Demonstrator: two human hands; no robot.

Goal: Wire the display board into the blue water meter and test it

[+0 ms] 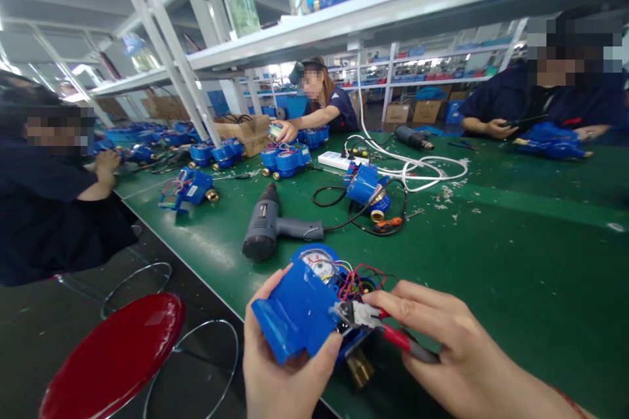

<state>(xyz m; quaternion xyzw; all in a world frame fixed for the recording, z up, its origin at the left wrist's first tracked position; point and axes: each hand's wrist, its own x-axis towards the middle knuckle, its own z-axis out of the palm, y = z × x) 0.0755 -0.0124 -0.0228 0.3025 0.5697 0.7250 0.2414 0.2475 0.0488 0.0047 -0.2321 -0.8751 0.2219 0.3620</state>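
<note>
My left hand (282, 366) grips a blue water meter (304, 304) by its hinged lid. The meter's dial and a tangle of red, yellow and black wires (356, 281) show at its top, and a brass fitting (360, 366) sticks out below. My right hand (457, 353) is closed round red-handled pliers (381, 327). The pliers' jaws touch the meter body just beside the wires. Both hands are over the near edge of the green table (515, 255).
A grey heat gun (272, 226) lies just beyond the meter, its black cable looping to another blue meter (366, 186). A white power strip (339, 159) and white cable lie further back. Three seated people work around the table. A red stool (115, 357) stands at lower left.
</note>
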